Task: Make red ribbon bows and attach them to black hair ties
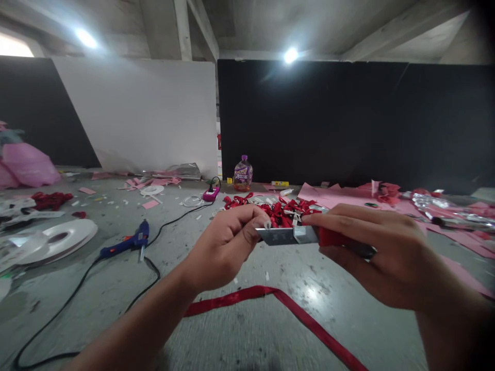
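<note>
My right hand point(381, 245) grips a box cutter point(332, 238) with a red and dark handle, its wide blade out and pointing left. My left hand point(228, 242) is closed in a pinch right at the blade's tip. A tiny pale bit shows at those fingertips, too small to name. Below both hands a long red ribbon point(247, 294) lies across the floor, bent in the middle. Just behind the blade sits a heap of red ribbon bows point(284, 211), partly hidden by my hands.
To the left lies a blue glue gun point(133, 241) with its black cord, beside a white ribbon spool point(73, 239). A pink power socket point(211, 194) and a purple-capped bottle point(243, 174) stand farther back. Pink sheets point(332, 198) and silver foil point(444, 206) spread at right.
</note>
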Demonstrator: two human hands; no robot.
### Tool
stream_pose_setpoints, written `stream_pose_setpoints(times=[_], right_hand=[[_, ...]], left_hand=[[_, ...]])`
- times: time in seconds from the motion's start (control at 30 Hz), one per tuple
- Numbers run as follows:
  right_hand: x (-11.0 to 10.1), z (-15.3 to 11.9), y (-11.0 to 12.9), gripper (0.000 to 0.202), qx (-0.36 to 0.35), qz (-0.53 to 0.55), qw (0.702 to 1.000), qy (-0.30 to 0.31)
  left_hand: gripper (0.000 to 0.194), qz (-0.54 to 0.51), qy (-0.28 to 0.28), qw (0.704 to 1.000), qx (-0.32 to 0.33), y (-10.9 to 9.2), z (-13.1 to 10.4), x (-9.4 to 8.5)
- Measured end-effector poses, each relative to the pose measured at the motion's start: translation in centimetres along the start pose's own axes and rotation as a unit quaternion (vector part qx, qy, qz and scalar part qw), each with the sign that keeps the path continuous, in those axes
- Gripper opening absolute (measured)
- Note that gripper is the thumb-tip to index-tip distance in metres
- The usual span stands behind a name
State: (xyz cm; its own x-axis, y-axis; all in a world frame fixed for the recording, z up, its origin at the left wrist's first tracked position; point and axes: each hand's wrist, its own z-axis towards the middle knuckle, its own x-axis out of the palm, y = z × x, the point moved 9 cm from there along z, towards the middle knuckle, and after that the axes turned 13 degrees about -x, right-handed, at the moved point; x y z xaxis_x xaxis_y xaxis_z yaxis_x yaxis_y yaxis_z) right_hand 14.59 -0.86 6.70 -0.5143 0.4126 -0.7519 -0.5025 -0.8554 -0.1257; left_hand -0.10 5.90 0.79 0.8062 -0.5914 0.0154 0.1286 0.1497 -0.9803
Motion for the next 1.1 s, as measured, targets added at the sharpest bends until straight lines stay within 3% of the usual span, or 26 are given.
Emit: stream_pose_setpoints(times=[0.1, 0.2, 0.27, 0.37, 0.5, 0.67, 0.8, 0.87, 1.0, 1.1], right_hand=[[0.1, -0.1, -0.6, 0.024, 0.025, 0.013, 1.000, -0.004], [0.5, -0.5, -2.1, 0.017, 0.113, 0.066, 0.989, -0.064], [1.7, -0.8, -2.9, 0.015, 0.179, 0.127, 0.970, -0.106], [4.4, -0.4, -2.6, 0.021, 0.222, 0.213, 0.946, -0.105], [5.9, 0.0, -1.9, 0.020, 0.246, 0.224, 0.935, -0.121], [5.8, -0.3, -2.1, 0.018, 0.256, 0.202, 0.936, -0.135], [5.6, -0.2, -2.2, 0.016, 0.248, 0.191, 0.941, -0.131], [5.7, -0.1, -2.1, 0.012, 0.244, 0.192, 0.943, -0.120], [5.7, -0.3, -2.3, 0.015, 0.257, 0.191, 0.939, -0.126], [5.4, -0.5, -2.4, 0.015, 0.264, 0.208, 0.930, -0.147]], left_hand=[[0.029, -0.086, 0.005, 0.996, -0.026, 0.6, 0.5, -0.2], [0.027, -0.138, -0.014, 0.989, -0.048, 1.0, 0.9, -0.4], [0.026, -0.112, -0.029, 0.991, -0.062, 1.0, 1.0, -0.2], [0.026, -0.038, -0.032, 0.996, -0.080, 1.0, 0.9, 0.5], [0.027, 0.018, -0.017, 0.994, -0.102, 1.8, 0.9, 1.1], [0.019, -0.007, -0.057, 0.989, -0.133, 2.7, 1.1, 0.5], [0.016, -0.046, -0.007, 0.984, -0.169, 2.7, 1.0, 1.8], [0.021, -0.003, 0.011, 0.984, -0.179, 2.7, 0.7, 2.3], [0.030, 0.147, -0.037, 0.981, -0.119, 1.7, 0.6, 1.8], [0.029, 0.132, -0.081, 0.983, -0.095, 1.3, 0.6, 1.1]])
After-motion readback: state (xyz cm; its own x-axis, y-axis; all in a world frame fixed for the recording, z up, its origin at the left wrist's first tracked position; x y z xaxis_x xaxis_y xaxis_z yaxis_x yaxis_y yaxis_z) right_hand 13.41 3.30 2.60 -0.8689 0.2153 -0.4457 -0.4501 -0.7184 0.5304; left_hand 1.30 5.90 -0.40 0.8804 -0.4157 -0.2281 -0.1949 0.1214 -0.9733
